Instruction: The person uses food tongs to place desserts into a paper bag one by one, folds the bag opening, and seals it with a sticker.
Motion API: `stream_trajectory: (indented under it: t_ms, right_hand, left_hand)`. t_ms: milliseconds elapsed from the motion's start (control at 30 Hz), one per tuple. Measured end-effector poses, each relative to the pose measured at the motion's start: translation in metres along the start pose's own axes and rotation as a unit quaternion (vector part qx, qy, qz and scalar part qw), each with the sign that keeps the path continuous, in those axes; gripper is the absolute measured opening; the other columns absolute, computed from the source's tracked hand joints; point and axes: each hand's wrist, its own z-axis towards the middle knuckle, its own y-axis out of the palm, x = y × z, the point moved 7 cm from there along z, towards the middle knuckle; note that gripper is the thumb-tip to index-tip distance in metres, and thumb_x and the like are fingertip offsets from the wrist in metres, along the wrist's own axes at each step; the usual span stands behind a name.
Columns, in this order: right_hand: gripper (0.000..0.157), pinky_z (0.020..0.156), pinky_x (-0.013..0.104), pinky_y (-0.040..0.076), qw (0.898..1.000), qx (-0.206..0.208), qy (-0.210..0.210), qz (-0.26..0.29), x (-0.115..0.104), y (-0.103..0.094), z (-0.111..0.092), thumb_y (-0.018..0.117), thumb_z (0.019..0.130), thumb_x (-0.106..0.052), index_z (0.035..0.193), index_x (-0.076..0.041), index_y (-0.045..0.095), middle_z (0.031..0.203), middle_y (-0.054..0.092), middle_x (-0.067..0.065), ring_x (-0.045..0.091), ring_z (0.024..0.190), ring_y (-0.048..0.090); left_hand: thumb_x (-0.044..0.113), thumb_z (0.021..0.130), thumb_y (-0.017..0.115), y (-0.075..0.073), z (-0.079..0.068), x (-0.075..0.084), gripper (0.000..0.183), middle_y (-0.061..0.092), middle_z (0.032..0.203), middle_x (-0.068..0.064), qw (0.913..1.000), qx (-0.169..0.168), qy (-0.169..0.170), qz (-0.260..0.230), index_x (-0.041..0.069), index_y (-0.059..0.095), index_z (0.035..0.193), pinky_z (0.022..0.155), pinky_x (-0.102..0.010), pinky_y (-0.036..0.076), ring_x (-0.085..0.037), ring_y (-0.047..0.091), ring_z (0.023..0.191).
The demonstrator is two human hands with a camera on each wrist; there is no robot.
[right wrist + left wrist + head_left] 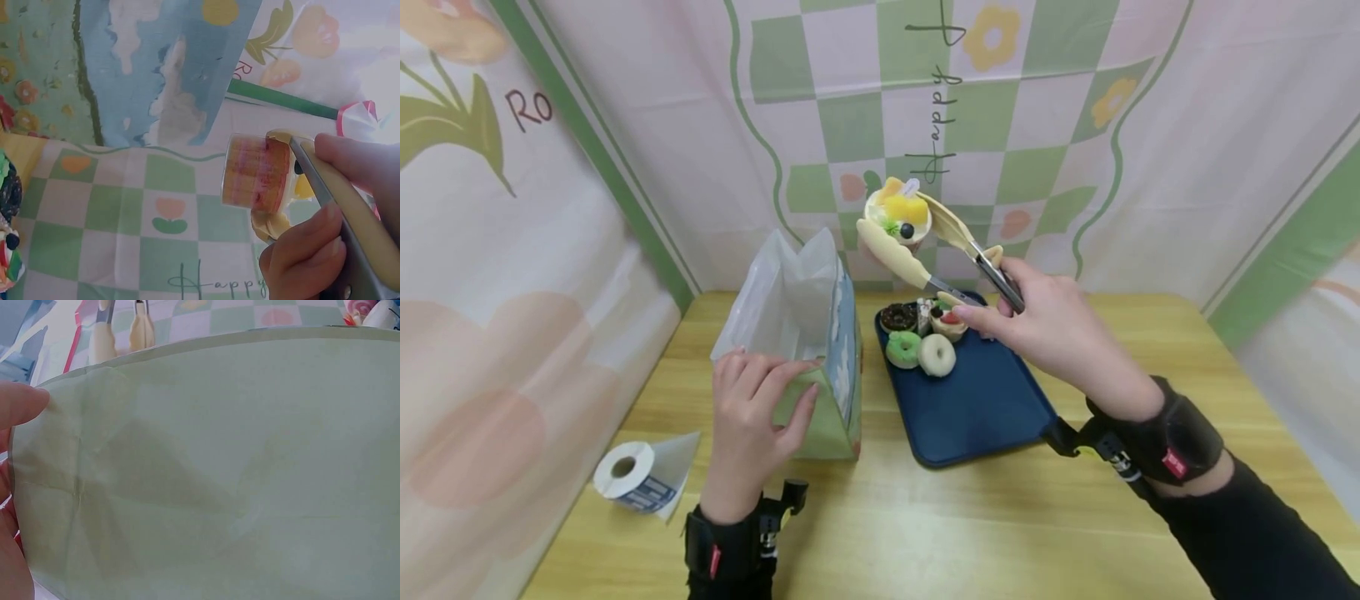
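Note:
My right hand (pixel 1063 333) holds cream-tipped metal tongs (pixel 898 258) up above the tray. Between the tong tips is a small fruit-topped cup cake (pixel 904 212) with cream, yellow fruit and a dark berry. In the right wrist view its clear cup (pixel 250 172) shows pink and tan layers, tipped on its side in that view. At the left, my left hand (pixel 752 408) pinches the near rim of an open paper bag (pixel 820 417), thumb on one face and fingers over the edge. The bag's green face (pixel 219 462) fills the left wrist view.
A dark blue tray (pixel 977 408) stands right of the bag. On it lie a chocolate donut (pixel 897 317), a green donut (pixel 903 350), a white donut (pixel 937 356) and a fruit tart (pixel 947 323). A label roll (pixel 632 475) sits at the table's left. Patterned cloth hangs behind.

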Motion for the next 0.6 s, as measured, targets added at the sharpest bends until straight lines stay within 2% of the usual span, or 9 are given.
stream_trajectory:
  t_ms: [300,400,600]
  right_hand:
    - [0.059,0.052,0.030,0.037,0.999,-0.013,-0.029,0.004,-0.024,0.005,0.001,0.059,0.082,-0.071,0.103,-0.016,0.052,0.078,0.056,0.003,0.018,0.058,0.049]
    - [0.058,0.053,0.030,0.038,0.999,-0.014,-0.047,0.005,-0.034,0.007,0.002,0.059,0.083,-0.070,0.102,-0.016,0.051,0.077,0.055,0.003,0.017,0.058,0.049]
    - [0.060,0.052,0.030,0.040,0.995,-0.037,-0.088,0.020,-0.055,0.020,0.004,0.061,0.082,-0.069,0.111,-0.017,0.051,0.072,0.055,0.002,0.015,0.054,0.049]
  left_hand:
    - [0.023,0.084,0.066,0.000,0.000,0.000,0.019,0.064,0.082,-0.006,1.0000,0.000,0.000,0.002,0.009,0.072,0.094,0.082,-0.046,0.033,-0.027,0.049,0.077]
    - [0.022,0.083,0.066,0.000,0.000,0.000,0.019,0.064,0.082,-0.006,1.0000,0.000,-0.001,0.001,0.008,0.072,0.095,0.083,-0.046,0.033,-0.027,0.050,0.077]
    - [0.023,0.083,0.066,0.000,0.000,0.000,0.019,0.064,0.083,-0.006,1.0000,-0.006,-0.006,0.004,0.008,0.072,0.095,0.083,-0.046,0.033,-0.027,0.050,0.078]
